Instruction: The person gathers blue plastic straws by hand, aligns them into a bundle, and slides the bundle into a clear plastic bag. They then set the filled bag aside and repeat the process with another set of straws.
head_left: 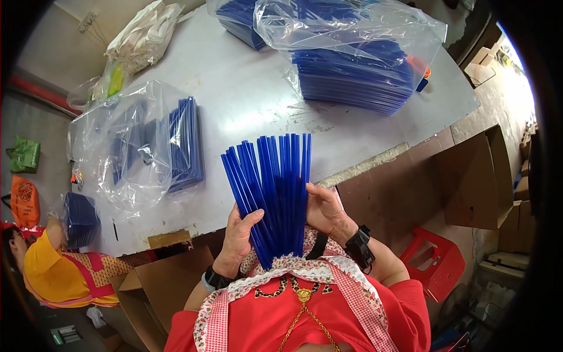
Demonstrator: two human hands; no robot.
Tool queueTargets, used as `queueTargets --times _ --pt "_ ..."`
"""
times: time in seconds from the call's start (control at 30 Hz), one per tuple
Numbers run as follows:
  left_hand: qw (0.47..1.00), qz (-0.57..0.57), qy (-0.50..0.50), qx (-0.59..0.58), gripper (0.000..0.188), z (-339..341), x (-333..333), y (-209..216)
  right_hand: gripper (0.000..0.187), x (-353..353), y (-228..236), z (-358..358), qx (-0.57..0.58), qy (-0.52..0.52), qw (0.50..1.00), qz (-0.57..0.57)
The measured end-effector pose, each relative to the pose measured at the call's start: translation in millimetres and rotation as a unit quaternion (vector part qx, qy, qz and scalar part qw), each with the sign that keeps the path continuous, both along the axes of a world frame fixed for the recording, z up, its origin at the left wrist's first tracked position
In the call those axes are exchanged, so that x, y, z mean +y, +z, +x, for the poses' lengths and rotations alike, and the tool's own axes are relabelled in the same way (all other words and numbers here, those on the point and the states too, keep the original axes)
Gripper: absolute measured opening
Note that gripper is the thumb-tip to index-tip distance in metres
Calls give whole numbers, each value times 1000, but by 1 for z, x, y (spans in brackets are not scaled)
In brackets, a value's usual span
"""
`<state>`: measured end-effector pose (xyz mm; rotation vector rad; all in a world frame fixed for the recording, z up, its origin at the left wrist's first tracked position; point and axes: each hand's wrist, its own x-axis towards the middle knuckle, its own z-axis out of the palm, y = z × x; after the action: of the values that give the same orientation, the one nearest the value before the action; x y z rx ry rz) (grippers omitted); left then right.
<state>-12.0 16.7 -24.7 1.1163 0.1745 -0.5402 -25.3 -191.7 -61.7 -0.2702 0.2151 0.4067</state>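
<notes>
A fanned bunch of long, glossy blue plastic strips (pixel 272 188) stands between my two hands, in front of my apron. My left hand (pixel 239 229) is closed round its left side, with the thumb lying across the front. On the right edge, my right hand (pixel 324 206) grips with its thumb near the outer strips; its other fingers are partly hidden. The strips' lower ends meet at the apron's frilled edge, and their upper ends spread over the table's near edge. Whether they are flat or hollow, I cannot tell.
On the pale table (pixel 246 88) lie a stack of blue strips (pixel 186 144) beside clear plastic bags (pixel 141 176), and a larger bagged pile (pixel 355 76). A co-worker (pixel 50 264) is at the left. Cardboard boxes (pixel 478 179) and a red stool (pixel 437 264) stand nearby.
</notes>
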Motion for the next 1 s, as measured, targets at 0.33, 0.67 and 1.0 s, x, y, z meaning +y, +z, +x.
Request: queueTargets --times 0.33,0.67,1.0 --pt "999 -12 32 15 42 -3 0 0 42 -4 -2 -1 7 -1 1000 17" --pt "998 -55 29 4 47 -3 -2 5 49 -5 -11 -2 -5 -4 1000 0" --pt "977 123 -69 -160 69 19 -52 21 54 46 43 16 -48 -146 966 -209"
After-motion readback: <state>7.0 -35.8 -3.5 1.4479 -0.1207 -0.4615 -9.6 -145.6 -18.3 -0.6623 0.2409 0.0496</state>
